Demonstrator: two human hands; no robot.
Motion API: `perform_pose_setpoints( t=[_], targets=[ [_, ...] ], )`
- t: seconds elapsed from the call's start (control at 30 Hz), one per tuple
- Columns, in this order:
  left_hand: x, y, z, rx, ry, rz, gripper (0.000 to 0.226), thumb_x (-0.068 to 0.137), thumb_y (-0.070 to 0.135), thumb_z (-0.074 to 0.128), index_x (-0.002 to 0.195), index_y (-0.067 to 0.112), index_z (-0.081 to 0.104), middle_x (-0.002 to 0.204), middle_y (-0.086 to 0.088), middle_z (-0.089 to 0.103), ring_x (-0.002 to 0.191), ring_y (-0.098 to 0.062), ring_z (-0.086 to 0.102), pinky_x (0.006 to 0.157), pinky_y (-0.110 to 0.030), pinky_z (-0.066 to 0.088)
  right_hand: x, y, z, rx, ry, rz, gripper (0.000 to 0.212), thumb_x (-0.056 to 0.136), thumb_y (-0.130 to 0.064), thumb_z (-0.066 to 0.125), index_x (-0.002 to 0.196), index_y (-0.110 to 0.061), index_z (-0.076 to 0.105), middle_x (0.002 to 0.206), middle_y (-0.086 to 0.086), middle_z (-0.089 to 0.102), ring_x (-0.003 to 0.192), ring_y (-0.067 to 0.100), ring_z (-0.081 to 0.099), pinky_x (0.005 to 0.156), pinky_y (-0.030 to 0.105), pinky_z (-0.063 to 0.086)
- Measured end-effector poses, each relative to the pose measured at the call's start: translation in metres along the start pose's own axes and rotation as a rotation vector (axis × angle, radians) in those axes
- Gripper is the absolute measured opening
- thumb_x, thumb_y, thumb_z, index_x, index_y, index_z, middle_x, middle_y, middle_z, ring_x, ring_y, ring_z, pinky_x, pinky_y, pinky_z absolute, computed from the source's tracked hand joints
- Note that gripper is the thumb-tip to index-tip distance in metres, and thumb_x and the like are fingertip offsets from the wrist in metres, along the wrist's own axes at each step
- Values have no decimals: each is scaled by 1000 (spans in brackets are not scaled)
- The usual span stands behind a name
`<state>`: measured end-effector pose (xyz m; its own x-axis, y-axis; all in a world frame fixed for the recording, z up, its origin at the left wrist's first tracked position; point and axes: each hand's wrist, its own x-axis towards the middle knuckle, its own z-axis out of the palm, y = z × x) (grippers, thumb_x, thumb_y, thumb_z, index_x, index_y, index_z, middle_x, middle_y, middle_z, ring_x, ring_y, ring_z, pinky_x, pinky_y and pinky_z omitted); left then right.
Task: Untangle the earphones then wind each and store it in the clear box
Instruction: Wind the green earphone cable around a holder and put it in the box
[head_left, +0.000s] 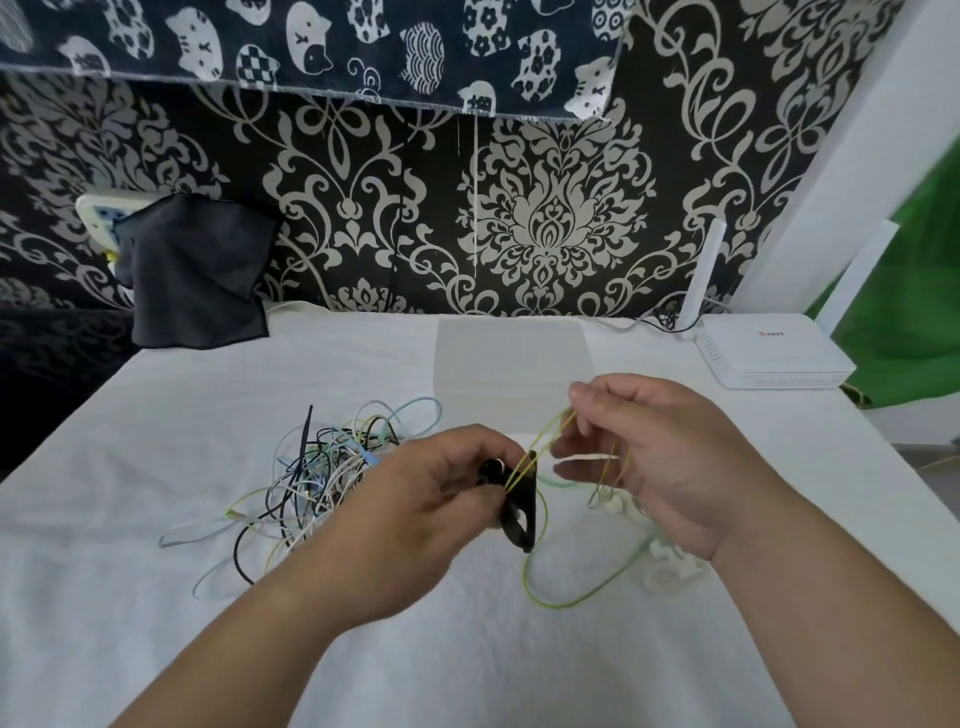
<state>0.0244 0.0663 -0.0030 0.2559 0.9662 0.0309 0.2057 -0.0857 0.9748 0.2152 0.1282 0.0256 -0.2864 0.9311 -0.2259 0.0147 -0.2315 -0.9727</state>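
Both your hands hold one green cable.
Your left hand curls round a black piece that the cable crosses; your right hand pinches the cable just beside it. The tangle lies left, the clear box behind. The router bears a red mark, too small to read.

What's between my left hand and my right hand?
Head view: taut yellow-green earphone cable runs from the black holder in the left hand to the right hand.
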Motion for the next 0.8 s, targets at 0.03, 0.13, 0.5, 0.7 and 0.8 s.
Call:
perform_pose_setpoints(
  t=[0.03, 0.13, 0.5, 0.7, 0.8],
  targets=[
    [0, 0, 1, -10, -1, 5, 22, 89, 11, 52, 100, 20, 69, 84, 1, 72, 78, -12, 68, 76, -18, 48, 0, 0, 2, 12, 4, 39, 34, 97, -18, 58, 65, -10, 54, 79, 15, 70, 70, 25, 68, 72, 41, 57],
    [-1, 0, 4, 42, 1, 31, 24, 91, 10, 53, 102, 26, 67, 85, 4, 70, 80, -12, 63, 76, -22, 47, -3, -1, 3, 38, 9, 163, 36, 100, -20, 54, 66, -11, 48, 96, 25, 74, 74, 36, 73, 66, 38, 57],
    [-1, 2, 8, 153, 62, 4, 25, 96, 0, 54, 106, 23, 54, 92, -1, 69, 83, -27, 62, 70, -38, 46, 0, 0, 1, 113, 26, 142, 37, 100, -18, 52, 65, -12, 43, 91, 26, 74, 63, 29, 71, 64, 35, 55],
    [-1, 0, 6, 132, 69, 3, 20, 89, 0, 64, 92, 20, 64, 88, 4, 72, 84, -10, 68, 75, -14, 49, 2, 2, -2, 101, 62, 116, 37, 99, -19, 56, 63, -10, 49, 85, 20, 75, 64, 29, 68, 63, 34, 56],
    [-1, 1, 6, -48, 22, -2, 13, 84, 5, 67, 89, 17, 65, 87, -2, 72, 80, -16, 68, 74, -21, 50, 3, 5, -2, 91, 97, 105, 35, 97, -20, 60, 64, -10, 53, 76, 15, 71, 57, 24, 65, 55, 29, 54]
  ],
)
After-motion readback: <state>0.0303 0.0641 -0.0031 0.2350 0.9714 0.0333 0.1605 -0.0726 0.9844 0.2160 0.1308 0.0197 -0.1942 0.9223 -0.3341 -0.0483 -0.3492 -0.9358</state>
